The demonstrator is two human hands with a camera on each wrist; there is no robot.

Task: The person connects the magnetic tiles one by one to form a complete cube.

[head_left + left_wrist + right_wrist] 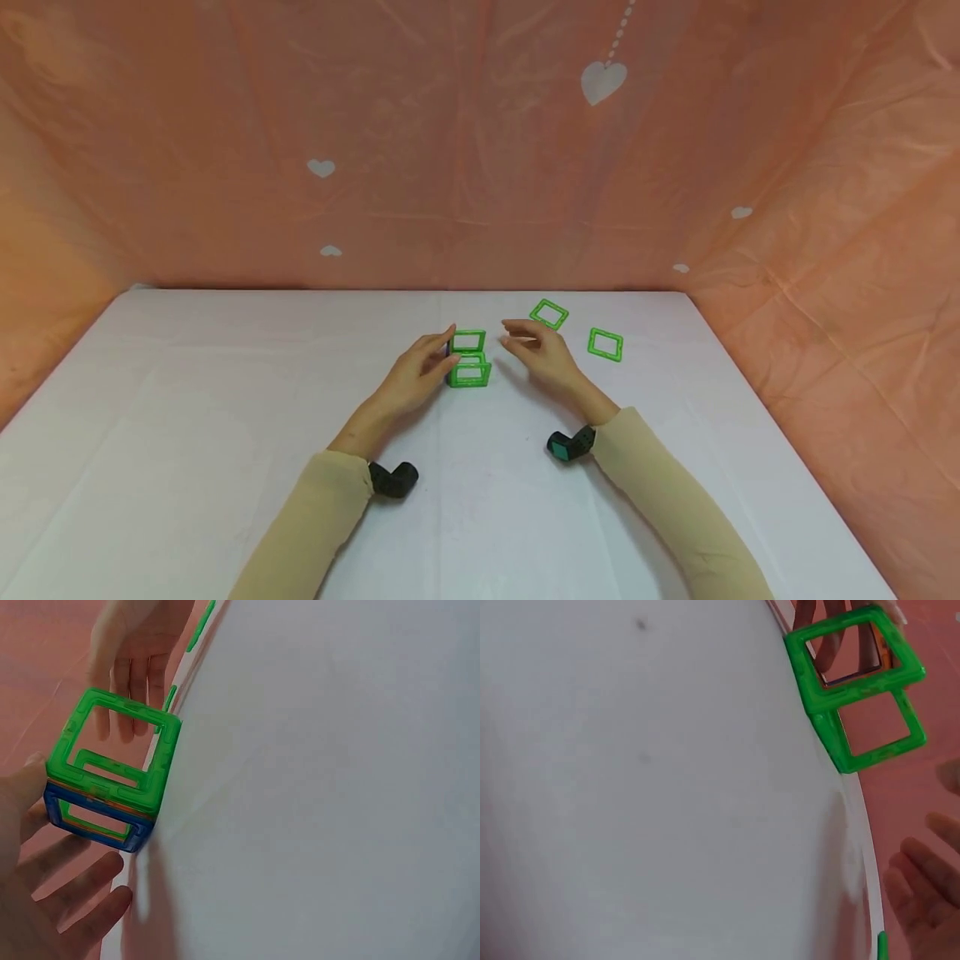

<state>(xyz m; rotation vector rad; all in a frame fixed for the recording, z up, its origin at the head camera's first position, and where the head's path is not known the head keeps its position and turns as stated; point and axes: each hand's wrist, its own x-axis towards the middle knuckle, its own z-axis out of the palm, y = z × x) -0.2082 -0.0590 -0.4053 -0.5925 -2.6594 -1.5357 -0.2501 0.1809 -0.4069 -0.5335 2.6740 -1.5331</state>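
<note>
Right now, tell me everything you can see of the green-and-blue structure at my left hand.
The structure is a boxy build of square, hollow frames: several green, with a blue frame on its left side. They look like glossy plastic, joined along their edges. It appears to stand on the white table. Your left hand touches its left side; your right hand doesn't.

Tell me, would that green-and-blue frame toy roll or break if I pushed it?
The frame toy probably won't roll, because its edges are straight. It's likely light, since its sides have big holes. A hard push might pop it apart, as it seems built from separate squares.
</note>
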